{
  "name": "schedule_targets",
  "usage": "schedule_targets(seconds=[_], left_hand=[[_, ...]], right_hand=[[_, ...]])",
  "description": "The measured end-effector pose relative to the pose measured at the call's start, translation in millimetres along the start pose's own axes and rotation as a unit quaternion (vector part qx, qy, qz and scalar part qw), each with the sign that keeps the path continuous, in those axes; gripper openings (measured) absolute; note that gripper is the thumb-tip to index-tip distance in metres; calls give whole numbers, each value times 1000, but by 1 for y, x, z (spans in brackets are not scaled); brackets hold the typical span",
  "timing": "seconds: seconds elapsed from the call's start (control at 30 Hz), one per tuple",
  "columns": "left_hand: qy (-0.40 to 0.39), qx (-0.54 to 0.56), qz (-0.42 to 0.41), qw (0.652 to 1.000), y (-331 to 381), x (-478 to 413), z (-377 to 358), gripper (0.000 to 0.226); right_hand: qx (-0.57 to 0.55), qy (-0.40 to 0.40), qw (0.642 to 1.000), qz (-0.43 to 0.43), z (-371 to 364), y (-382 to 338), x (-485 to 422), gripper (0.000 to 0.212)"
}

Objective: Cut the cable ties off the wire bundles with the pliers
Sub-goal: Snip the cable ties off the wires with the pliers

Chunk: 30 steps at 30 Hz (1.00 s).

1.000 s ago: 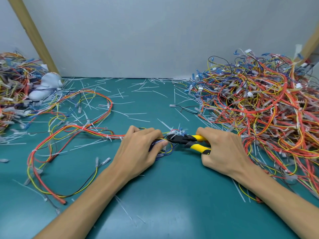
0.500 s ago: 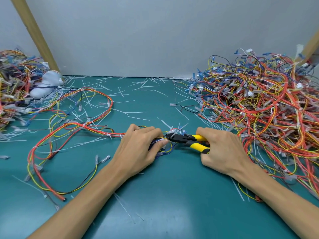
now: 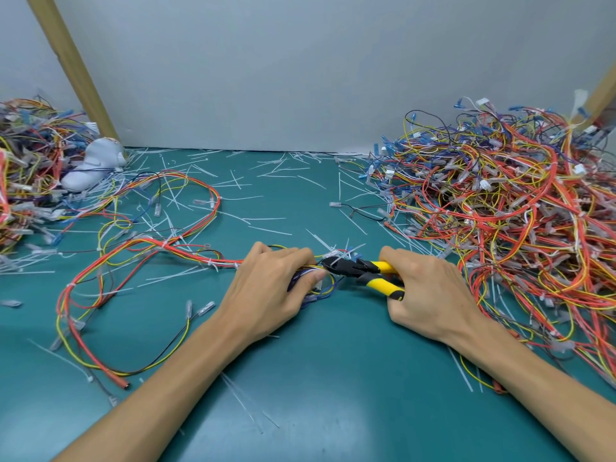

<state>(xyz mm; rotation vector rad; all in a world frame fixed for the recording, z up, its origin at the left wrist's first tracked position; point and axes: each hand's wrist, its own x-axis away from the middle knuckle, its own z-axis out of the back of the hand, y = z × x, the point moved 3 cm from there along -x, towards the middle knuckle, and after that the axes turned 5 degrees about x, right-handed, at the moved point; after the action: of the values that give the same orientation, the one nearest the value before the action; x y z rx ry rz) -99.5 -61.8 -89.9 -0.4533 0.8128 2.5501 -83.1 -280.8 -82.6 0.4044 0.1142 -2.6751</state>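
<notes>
A long wire bundle of red, yellow and black wires loops across the green table on the left. My left hand grips its end at the table's middle, fingers curled over the wires. My right hand holds the yellow-handled pliers. Their black jaws point left at a cluster of white cable ties on the bundle, just beside my left fingertips. Whether the jaws are closed on a tie I cannot tell.
A big heap of tangled wire bundles fills the right side. A smaller heap lies at the far left beside a white object. Cut white tie strips litter the table. Two wooden posts lean against the grey wall.
Both hands and the pliers have stayed nearly in place. The wire loops on the left have shifted slightly.
</notes>
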Motion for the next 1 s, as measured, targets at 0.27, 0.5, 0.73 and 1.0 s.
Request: schedule_targets(seconds=[0.27,0.5,0.73,1.0], left_hand=[[29,4,3,1000,1,0,1,25],[74,-16,-16,997,2,0,4,22],[105,-28,-42,993,1,0,6,19],[121,-35,-63,990,3,1,7,17]], right_hand=[[30,40,999,8,2,-1,0,30],[52,55,997,10,5,-3,0,34],[42,54,997,19,5,-2,-2,35],[9,29,999,29,2,0,-1,29]])
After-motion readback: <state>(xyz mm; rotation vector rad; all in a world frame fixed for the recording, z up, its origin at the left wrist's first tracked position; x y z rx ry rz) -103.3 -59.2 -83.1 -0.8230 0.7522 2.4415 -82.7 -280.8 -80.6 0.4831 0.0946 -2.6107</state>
